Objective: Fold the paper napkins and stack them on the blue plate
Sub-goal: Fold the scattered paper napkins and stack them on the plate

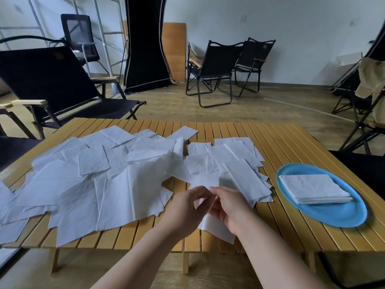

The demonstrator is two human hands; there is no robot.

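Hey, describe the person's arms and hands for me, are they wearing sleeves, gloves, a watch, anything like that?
Both forearms enter from the bottom edge and are bare as far as the frame shows, with no sleeves in view. The left hand and right hand wear no gloves. No watch, bracelet or ring is visible on either wrist or on the fingers that show.

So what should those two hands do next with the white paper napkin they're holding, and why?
Probably finish the fold: bring the pinched edges together and press the white paper napkin flat. Both the left hand and the right hand grip it above the slatted wooden table, and it looks half folded, unlike the neat stack of folded napkins on the round blue plate.
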